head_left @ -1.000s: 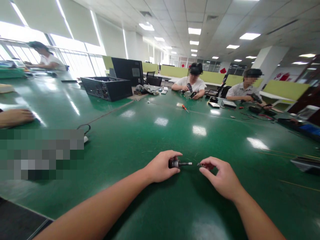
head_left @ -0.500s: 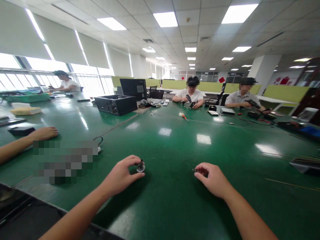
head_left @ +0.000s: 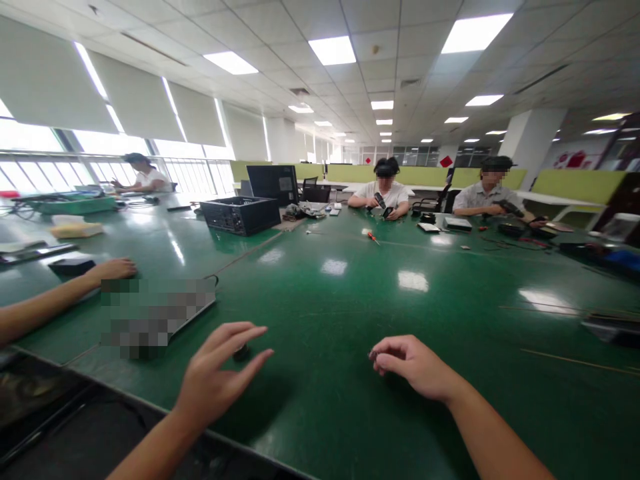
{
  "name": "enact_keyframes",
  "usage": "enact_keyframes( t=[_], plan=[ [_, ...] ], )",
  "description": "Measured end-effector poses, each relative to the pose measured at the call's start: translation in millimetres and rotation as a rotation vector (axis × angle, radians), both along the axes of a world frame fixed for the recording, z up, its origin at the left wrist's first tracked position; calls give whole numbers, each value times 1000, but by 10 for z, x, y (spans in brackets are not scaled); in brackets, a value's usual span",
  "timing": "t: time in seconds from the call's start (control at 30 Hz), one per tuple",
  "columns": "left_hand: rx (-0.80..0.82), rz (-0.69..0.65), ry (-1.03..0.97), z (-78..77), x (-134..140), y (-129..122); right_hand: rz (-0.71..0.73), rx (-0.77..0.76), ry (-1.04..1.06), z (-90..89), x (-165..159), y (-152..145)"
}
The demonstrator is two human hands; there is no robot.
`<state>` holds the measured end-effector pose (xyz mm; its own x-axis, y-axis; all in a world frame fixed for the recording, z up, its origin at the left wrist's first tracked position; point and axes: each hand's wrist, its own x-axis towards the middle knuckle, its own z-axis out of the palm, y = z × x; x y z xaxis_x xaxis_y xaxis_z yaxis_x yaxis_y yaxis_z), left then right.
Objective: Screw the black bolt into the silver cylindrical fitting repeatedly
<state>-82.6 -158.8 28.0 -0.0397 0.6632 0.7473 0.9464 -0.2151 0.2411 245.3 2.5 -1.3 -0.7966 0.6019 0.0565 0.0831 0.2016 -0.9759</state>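
My left hand (head_left: 213, 377) hovers low over the green table (head_left: 320, 400) with thumb and fingers spread apart. Behind its fingers, on the tabletop, is a small dark round part (head_left: 241, 352), partly covered by the hand; its kind is not clear. Farther right, my right hand (head_left: 417, 370) has thumb and fingertips pinched on a small dark metallic piece (head_left: 372, 355), too small to name. Both hands are just above the table, some distance apart.
On the left a co-worker's hand (head_left: 115, 269) rests near a blurred-out flat object (head_left: 193, 313). Farther back are an open black computer case (head_left: 240, 217) and an orange screwdriver (head_left: 373, 237). Two people sit across the table. Thin rods (head_left: 575, 360) lie at right.
My left hand has let go of the small round part and opened, moving left and slightly down. My right hand has shifted a little left, still pinching its piece. The camera view has shifted slightly.
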Motion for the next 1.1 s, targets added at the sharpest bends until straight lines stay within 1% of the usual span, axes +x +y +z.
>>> enact_keyframes(
  t=[0.07,0.1,0.13,0.2,0.27,0.33,0.4,0.47,0.53,0.6,0.67,0.73,0.8,0.83,0.9,0.93,1.0,1.1],
  plan=[
    [-120,-260,17,24,404,87,98,-123,78,-15,-16,-32],
    [-187,-372,13,25,604,150,136,-158,106,-24,-14,-40],
    [-232,-478,5,19,793,223,167,-176,128,-34,-6,-42],
    [-257,-649,-63,-4,1111,379,215,-183,161,-53,21,-30],
    [-228,-730,-190,-23,1336,516,237,-183,198,-72,49,-8],
    [-196,-744,-320,-25,1474,604,233,-208,236,-84,62,7],
    [-189,-751,-403,-11,1535,633,226,-225,243,-90,52,8],
    [-215,-744,-458,13,1514,613,224,-212,207,-92,29,0],
    [-241,-657,-508,44,1390,560,226,-204,147,-101,8,-1],
    [-233,-480,-544,89,1150,485,228,-205,70,-121,2,13],
    [-184,-231,-563,155,813,392,224,-197,5,-149,12,41],
    [-123,60,-581,237,436,278,207,-185,-23,-180,31,72],
    [-53,282,-604,317,90,150,188,-201,-23,-210,46,98],
    [-26,370,-614,347,-55,86,178,-218,-19,-226,50,107],
    [-24,460,-626,373,-282,-28,145,-255,-7,-258,51,117],
    [-51,473,-623,365,-365,-71,117,-273,3,-274,49,121],
    [-128,457,-603,308,-487,-123,45,-317,46,-301,44,126],
    [-208,388,-583,148,-597,-117,-50,-430,169,-328,42,134]
  ],
)
